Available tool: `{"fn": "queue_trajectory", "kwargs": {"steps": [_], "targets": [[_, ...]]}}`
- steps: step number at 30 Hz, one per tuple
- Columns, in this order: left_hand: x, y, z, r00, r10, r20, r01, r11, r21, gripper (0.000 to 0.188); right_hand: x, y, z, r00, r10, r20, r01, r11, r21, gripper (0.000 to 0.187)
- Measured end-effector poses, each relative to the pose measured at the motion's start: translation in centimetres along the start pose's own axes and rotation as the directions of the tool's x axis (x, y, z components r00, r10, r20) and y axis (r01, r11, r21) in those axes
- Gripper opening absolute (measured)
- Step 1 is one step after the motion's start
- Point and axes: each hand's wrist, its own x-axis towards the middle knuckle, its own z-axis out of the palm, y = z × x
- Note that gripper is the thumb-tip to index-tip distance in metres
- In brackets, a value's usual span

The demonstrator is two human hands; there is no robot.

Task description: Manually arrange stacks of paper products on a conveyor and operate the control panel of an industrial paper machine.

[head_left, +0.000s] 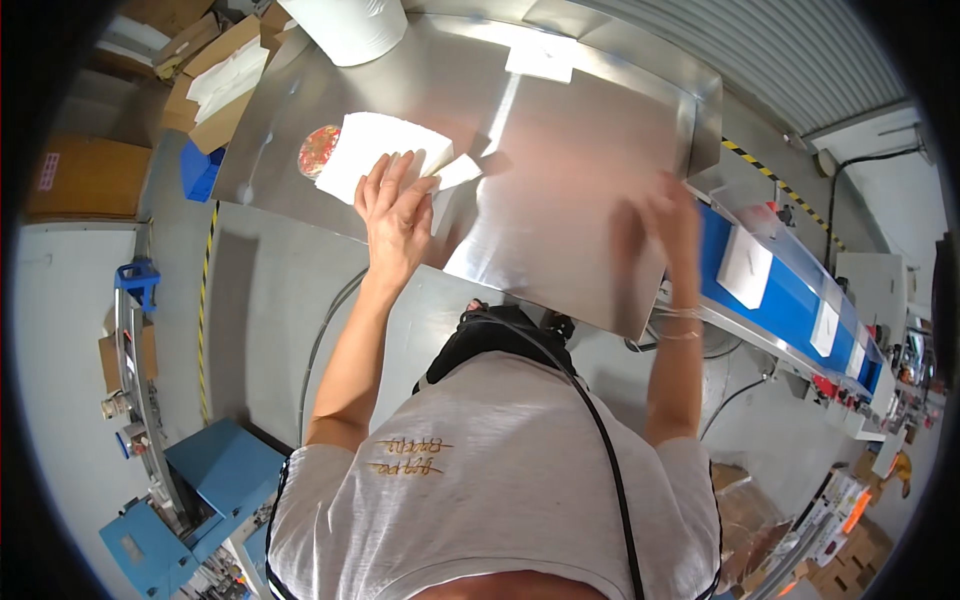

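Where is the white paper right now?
In the head view, the white paper is on the left side of the metal table, touched by the left hand and just right of a round red-patterned item.

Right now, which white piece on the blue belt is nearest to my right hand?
The uppermost white piece on the belt; the others lie farther down-right.

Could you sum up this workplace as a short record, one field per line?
Left hand: touching white flat pieces
Beside those pieces: round red-patterned item
Right hand: blurred; grip unclear
Work surface: metal table
Table's far left: white container
Right of table: blue belt with white pieces on it
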Motion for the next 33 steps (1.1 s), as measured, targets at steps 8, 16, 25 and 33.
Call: {"fn": "queue_trajectory", "kwargs": {"steps": [8, 16, 25, 33], "targets": [[0.8, 0.0, -0.7, 0.998, -0.012, 0.058, 0.013, 1.000, -0.017, 0.040, 5.4, -16.7, 7.7, 0.840, -0.537, -0.082, 0.526, 0.766, 0.370, 0.032], [1.2, -1.8, -1.1, 0.997, -0.054, 0.058, 0.052, 0.998, 0.029, 0.034, -1.5, -1.0, 1.5, 0.856, 0.493, 0.156, -0.486, 0.663, 0.569, 0.028], [0.7, -1.7, -0.3, 0.999, -0.030, -0.026, 0.030, 0.999, -0.015, 0.028, -3.6, 5.9, -6.5, 0.806, 0.422, -0.415, -0.588, 0.494, -0.640, 0.067], [0.5, -1.8, -0.9, 0.999, 0.007, 0.040, -0.005, 1.000, -0.027, 0.026, 4.8, -16.6, 5.1, 0.884, -0.308, 0.352, 0.020, 0.778, 0.628, 0.046]]}}
